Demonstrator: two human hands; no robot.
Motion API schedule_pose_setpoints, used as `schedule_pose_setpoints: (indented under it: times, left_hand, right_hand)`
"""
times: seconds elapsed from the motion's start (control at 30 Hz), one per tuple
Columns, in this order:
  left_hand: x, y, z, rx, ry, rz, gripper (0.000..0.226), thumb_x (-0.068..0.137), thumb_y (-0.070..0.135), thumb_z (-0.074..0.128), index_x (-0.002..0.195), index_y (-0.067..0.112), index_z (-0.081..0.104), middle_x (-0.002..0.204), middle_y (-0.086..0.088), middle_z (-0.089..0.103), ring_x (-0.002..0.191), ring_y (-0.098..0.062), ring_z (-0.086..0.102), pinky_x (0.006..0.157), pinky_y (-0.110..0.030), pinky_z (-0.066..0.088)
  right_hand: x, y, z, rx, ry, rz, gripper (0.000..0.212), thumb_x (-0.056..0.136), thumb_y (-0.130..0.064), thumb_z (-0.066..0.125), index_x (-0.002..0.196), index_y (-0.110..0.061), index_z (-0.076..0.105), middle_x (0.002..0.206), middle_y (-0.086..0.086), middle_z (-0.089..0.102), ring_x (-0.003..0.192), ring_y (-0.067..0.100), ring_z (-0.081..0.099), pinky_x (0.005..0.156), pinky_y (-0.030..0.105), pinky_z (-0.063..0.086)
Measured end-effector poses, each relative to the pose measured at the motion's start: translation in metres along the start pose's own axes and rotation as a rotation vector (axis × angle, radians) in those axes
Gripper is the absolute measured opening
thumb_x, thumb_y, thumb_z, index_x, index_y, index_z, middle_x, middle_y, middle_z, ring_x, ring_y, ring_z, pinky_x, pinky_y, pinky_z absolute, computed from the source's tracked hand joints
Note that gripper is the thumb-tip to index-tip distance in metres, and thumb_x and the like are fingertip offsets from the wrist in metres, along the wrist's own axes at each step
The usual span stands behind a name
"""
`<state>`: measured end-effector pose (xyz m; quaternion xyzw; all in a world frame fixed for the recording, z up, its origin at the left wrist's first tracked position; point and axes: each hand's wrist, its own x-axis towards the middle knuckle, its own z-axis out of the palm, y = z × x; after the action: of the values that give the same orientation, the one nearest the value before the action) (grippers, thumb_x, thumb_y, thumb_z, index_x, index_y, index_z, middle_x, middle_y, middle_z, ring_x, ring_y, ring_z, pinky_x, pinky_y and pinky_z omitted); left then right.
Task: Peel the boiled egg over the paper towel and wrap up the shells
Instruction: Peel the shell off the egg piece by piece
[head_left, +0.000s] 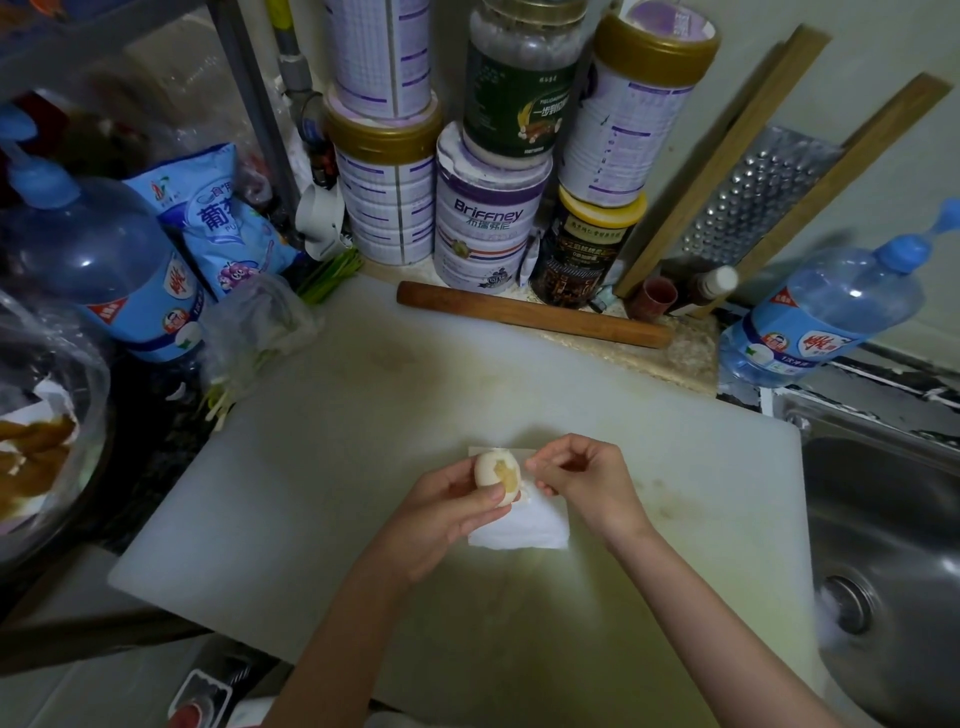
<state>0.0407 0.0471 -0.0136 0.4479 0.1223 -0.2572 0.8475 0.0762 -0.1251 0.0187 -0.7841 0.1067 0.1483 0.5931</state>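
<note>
the left hand (447, 512) and the right hand (582, 480) are bare, and both forearms are bare too, slim and smooth, down to the lower edge of view.

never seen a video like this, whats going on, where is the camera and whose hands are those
There is no machine here: a person wears one wide-angle camera on the head, looking down at their two hands. That is why the arms come in from the bottom edge. The left hand grips a boiled egg, partly peeled, with a darker patch showing. The right hand has its fingers curled beside the egg, as if picking at it; whether it holds anything is too blurred to tell. Under them a white paper towel lies on a pale cutting board. Behind are a wooden rolling pin and stacked tins; a metal sink is at the right.
</note>
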Motion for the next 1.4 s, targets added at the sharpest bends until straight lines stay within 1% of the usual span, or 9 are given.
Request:
schedule_pose_setpoints:
  times: [0.13,0.3,0.43,0.53,0.63,0.83,1.0,1.1,1.4]
  left_hand:
    - [0.001,0.001,0.0,0.174,0.139,0.049,0.062,0.065,0.006,0.08,0.121,0.017,0.056,0.113,-0.013,0.067,0.104,-0.023,0.065,0.09,-0.033,0.051]
    - [-0.001,0.004,0.004,0.329,0.153,0.12,0.049,0.076,0.001,0.073,0.118,0.022,0.058,0.106,-0.01,0.07,0.094,-0.017,0.067,0.078,-0.019,0.05]
    - [-0.002,0.006,0.006,0.348,0.179,0.149,0.047,0.075,-0.001,0.073,0.114,0.021,0.06,0.103,-0.008,0.071,0.091,-0.017,0.068,0.078,-0.021,0.052]
    - [0.0,0.007,0.007,0.392,0.22,0.159,0.047,0.073,-0.001,0.075,0.112,0.023,0.061,0.101,-0.007,0.07,0.086,-0.012,0.068,0.075,-0.018,0.052]
    - [0.003,0.005,0.007,0.42,0.25,0.178,0.046,0.071,0.001,0.078,0.107,0.025,0.062,0.099,-0.007,0.07,0.087,-0.013,0.068,0.075,-0.019,0.053]
    - [0.005,0.002,0.005,0.49,0.316,0.208,0.046,0.066,0.006,0.082,0.104,0.023,0.063,0.098,-0.005,0.07,0.092,-0.021,0.067,0.078,-0.025,0.052]
    - [0.002,0.004,0.004,0.521,0.293,0.191,0.048,0.065,0.008,0.083,0.106,0.021,0.062,0.1,-0.006,0.069,0.094,-0.022,0.067,0.08,-0.027,0.053]
    - [0.001,0.005,0.006,0.544,0.285,0.196,0.047,0.066,0.006,0.082,0.106,0.019,0.062,0.099,-0.001,0.069,0.093,-0.02,0.067,0.078,-0.024,0.052]
    - [-0.001,0.008,0.009,0.64,0.267,0.204,0.047,0.065,0.01,0.083,0.104,0.026,0.062,0.1,0.0,0.069,0.089,-0.015,0.068,0.081,-0.025,0.054]
  right_hand:
    - [0.0,0.005,0.003,-0.137,-0.003,-0.034,0.01,0.077,-0.002,0.071,0.071,-0.009,0.071,0.057,0.004,0.065,0.05,0.006,0.056,0.063,0.021,0.05]
    - [0.0,0.004,0.003,-0.313,0.08,-0.15,0.019,0.072,-0.012,0.076,0.062,-0.019,0.063,0.058,-0.009,0.058,0.053,0.001,0.05,0.055,0.01,0.04]
    - [-0.001,0.001,0.002,-0.318,0.023,-0.155,0.022,0.077,-0.009,0.073,0.064,-0.024,0.062,0.062,-0.007,0.058,0.057,0.003,0.051,0.058,0.013,0.04]
    - [-0.005,-0.002,0.002,-0.221,-0.045,-0.148,0.021,0.082,-0.007,0.068,0.077,-0.028,0.07,0.064,-0.01,0.063,0.063,0.001,0.056,0.065,0.015,0.046]
    - [-0.009,-0.003,0.007,-0.146,-0.04,-0.169,0.014,0.08,-0.013,0.071,0.081,-0.026,0.074,0.062,-0.015,0.063,0.062,-0.002,0.058,0.064,0.01,0.044]
    - [-0.015,-0.001,0.018,-0.154,0.048,-0.215,0.01,0.076,-0.009,0.074,0.078,-0.019,0.073,0.075,0.002,0.068,0.064,0.002,0.06,0.063,0.008,0.042]
    - [-0.01,-0.007,0.011,-0.066,-0.096,-0.099,0.01,0.076,-0.007,0.074,0.074,-0.015,0.068,0.069,0.0,0.062,0.068,0.01,0.057,0.067,0.017,0.047]
    - [-0.008,-0.009,0.006,-0.04,-0.198,-0.056,0.008,0.076,-0.008,0.074,0.08,-0.01,0.067,0.07,-0.001,0.061,0.068,0.009,0.056,0.065,0.014,0.046]
    - [-0.004,-0.009,-0.002,-0.073,-0.324,-0.042,0.012,0.079,-0.01,0.072,0.076,-0.016,0.062,0.076,0.006,0.056,0.073,0.015,0.051,0.07,0.025,0.041]
